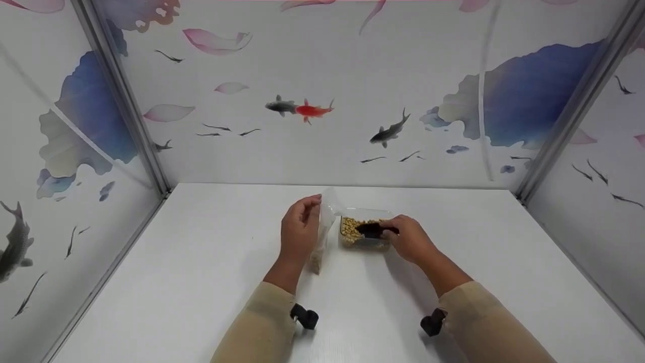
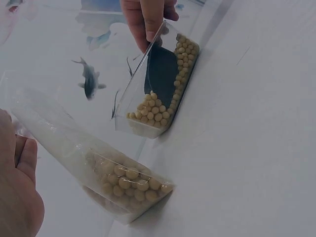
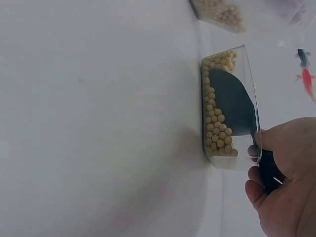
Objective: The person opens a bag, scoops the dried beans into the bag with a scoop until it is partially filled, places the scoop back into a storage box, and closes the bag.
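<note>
My right hand (image 1: 410, 238) grips the handle of a black scoop (image 1: 372, 230), whose blade lies inside a clear plastic box (image 3: 249, 84) among round, pale yellow beans (image 3: 217, 133) that look like soybeans. My left hand (image 1: 301, 227) pinches the upper part of a clear plastic bag (image 2: 64, 133) and keeps it upright on the table, left of the box. Beans (image 2: 131, 185) fill the bottom of that bag. In the left wrist view the scoop's blade stands against the box wall, with beans on either side of it.
A white table (image 1: 211, 282) carries everything. Printed panels with fish and petals (image 1: 322, 141) stand at its back and both sides, joined by metal posts (image 1: 121, 96). Each sleeve bears a black wrist mount (image 1: 306, 317).
</note>
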`<action>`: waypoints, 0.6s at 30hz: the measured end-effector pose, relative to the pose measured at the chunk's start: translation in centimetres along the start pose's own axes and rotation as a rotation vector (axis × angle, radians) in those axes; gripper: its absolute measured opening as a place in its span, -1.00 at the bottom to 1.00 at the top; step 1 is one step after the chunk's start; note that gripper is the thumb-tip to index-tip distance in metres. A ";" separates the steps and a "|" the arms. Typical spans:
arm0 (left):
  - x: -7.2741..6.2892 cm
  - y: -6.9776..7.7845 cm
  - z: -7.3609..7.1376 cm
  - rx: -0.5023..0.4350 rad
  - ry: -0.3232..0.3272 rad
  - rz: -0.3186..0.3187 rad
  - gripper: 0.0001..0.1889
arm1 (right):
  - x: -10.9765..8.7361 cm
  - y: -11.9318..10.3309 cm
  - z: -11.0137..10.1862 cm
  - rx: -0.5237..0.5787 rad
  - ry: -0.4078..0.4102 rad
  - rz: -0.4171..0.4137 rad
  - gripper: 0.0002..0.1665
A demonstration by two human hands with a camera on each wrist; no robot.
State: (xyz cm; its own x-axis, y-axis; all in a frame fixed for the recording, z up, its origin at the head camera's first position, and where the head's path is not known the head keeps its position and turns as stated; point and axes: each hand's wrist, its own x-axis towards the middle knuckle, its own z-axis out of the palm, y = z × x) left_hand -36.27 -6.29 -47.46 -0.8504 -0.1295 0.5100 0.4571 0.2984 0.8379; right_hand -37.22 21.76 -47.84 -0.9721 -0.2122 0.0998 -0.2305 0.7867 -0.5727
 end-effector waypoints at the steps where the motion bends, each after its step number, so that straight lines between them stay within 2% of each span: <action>1: 0.0 0.0 0.0 0.000 0.000 -0.001 -0.82 | 0.0 0.0 0.0 0.017 -0.008 0.013 -0.59; 4: 0.0 -0.1 0.0 -0.006 -0.006 0.001 -0.81 | 0.1 0.0 -0.1 0.060 -0.029 0.046 -0.57; 8: 0.0 -0.2 0.0 -0.013 -0.011 0.003 -0.80 | 0.1 0.0 -0.1 0.087 -0.032 0.048 -0.56; 18: 0.0 -0.1 0.1 -0.013 -0.007 -0.010 -0.81 | -0.1 0.9 0.9 0.173 0.064 0.049 -0.56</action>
State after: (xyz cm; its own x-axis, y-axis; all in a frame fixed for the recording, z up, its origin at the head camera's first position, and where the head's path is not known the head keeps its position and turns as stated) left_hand -36.32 -6.22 -47.57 -0.8568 -0.1257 0.5001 0.4518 0.2844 0.8456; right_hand -37.32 21.99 -49.08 -0.9840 -0.1343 0.1169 -0.1774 0.6826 -0.7089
